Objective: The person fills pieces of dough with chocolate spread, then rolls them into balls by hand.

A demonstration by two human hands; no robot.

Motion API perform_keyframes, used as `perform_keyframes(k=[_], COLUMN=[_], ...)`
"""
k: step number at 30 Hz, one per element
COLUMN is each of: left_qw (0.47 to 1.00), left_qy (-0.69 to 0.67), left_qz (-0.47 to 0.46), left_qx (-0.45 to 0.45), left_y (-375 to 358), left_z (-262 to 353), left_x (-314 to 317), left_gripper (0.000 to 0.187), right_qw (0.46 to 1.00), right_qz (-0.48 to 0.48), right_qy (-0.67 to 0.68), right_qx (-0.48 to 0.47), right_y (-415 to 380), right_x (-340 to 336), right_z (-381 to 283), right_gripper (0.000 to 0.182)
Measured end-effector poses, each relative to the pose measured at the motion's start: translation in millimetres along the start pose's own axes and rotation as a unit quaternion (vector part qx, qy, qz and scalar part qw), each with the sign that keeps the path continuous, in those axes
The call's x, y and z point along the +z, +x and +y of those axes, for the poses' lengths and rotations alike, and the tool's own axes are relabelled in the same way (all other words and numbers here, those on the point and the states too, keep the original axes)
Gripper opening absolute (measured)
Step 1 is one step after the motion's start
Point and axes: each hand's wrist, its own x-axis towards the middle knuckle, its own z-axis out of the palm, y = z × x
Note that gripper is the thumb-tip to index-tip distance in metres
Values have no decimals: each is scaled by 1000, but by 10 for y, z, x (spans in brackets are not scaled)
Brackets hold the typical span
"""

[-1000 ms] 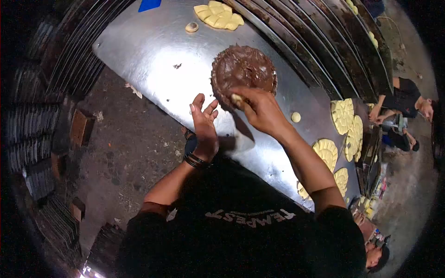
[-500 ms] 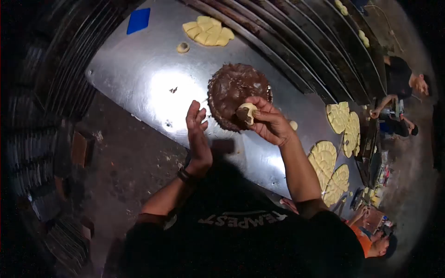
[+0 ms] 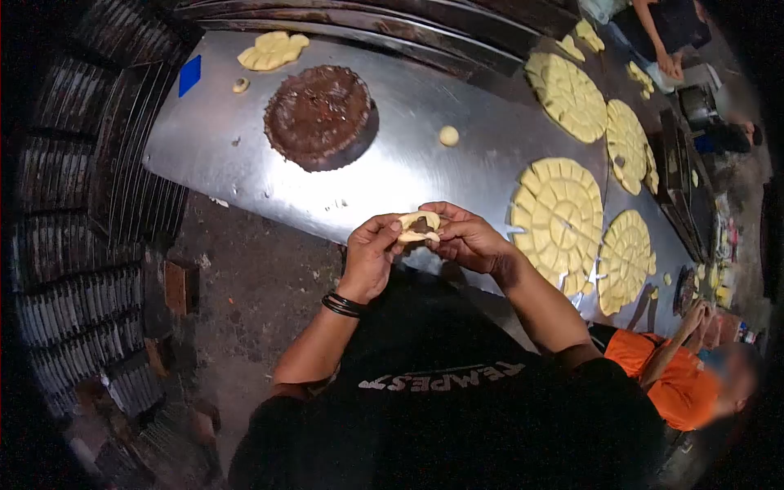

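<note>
Just in front of my chest, a small piece of pale dough (image 3: 434, 219) is folded around a dark brown filling that shows in its open middle. My left hand (image 3: 369, 257) pinches its left edge between thumb and fingers. At the other end, my right hand (image 3: 472, 238) grips the right edge, fingers closed. Beyond my hands, a round heap of glossy brown paste (image 3: 317, 114) sits on the metal table; whether a bowl lies under it is hard to see. A single dough ball (image 3: 448, 135) rests to its right.
Scored dough rounds (image 3: 557, 216) cover the right part of the metal table (image 3: 408, 175). Cut dough (image 3: 273, 51), a filled dough piece (image 3: 240, 85) and a blue scraper-like sheet (image 3: 189, 75) lie at the far left. Racks stand left. A person in orange (image 3: 670, 376) works at right.
My left hand, open and apart before, now holds the dough along with my right. The dough has come from over the brown paste toward my chest. The camera view has shifted.
</note>
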Motion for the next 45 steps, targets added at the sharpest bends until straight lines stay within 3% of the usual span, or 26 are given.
perform_keyframes(k=[2,5,6,7,9,10,13,14,17,18,21,22,24,25,26,27,28,29,31,34,35,38,40,42,45], left_qw=[1000,962,909,891,850,860,916,911,882,882,883,896,881,870,913,938,938,938,936,933,939,950,951,957,958], left_qy=[1,247,354,377,419,407,316,318,330,342,281,286,323,344,268,253,265,279,269,284,277,255,243,201,162], left_qz=[26,25,0,-10,-30,-27,-42,-65,-132,-173,-305,-332,-341,-347,-308,-236,-221,-204,-195,-163,-141,-70,-19,49,105], left_qx=[-15,113,222,253,316,307,244,253,310,276,220,71,65,64,-13,12,31,40,112,147,150,168,191,205,214], left_y=[-45,-125,-130,-138,-120,-84,-33,8,135,146,300,282,302,322,293,282,322,294,304,176,118,-110,-279,-437,-573], left_z=[-203,-319,-290,-257,-195,-170,-34,-13,71,127,160,287,384,444,563,643,716,867,927,1031,1013,947,876,759,639], left_x=[-57,40,92,138,176,143,69,19,-90,-123,-233,-247,-282,-287,-274,-297,-348,-291,-296,-197,-206,-259,-400,-540,-649], left_gripper=[14,20,24,25,26,33,41,43,46,43,27,26,25,25,24,24,25,26,27,29,29,29,28,26,28], right_qw=[999,962,935,859,614,590,711,713,661,626,468,480,532,526,518,578,632,737,543,491,462,443,386,380,416], right_qz=[37,156,133,117,76,70,106,123,139,156,246,241,241,245,247,262,273,187,203,162,201,28,-44,74,215], right_qy=[-26,-221,-300,-442,-675,-688,-624,-607,-601,-625,-725,-700,-701,-728,-754,-734,-706,-630,-782,-757,-798,-816,-825,-844,-759], right_qx=[8,-29,-132,-232,-402,-416,-305,-328,-428,-440,-441,-471,-410,-365,-320,-243,-169,-162,-230,-400,-331,-371,-410,-370,-452], right_y=[-144,-227,-154,-124,-36,45,136,139,223,241,301,318,173,91,8,-96,-137,-45,186,736,705,402,282,384,756], right_x=[-148,-6,-96,-23,162,163,252,340,433,365,71,-231,-505,-449,-380,-76,57,-181,27,-214,-131,-482,-778,-691,-504], right_z=[24,38,130,131,70,37,-37,-24,110,137,282,396,689,707,723,586,454,349,0,135,295,289,13,-213,-147], right_gripper=[38,33,31,30,29,25,20,17,15,17,22,28,33,30,27,26,26,20,11,9,15,12,11,12,9])
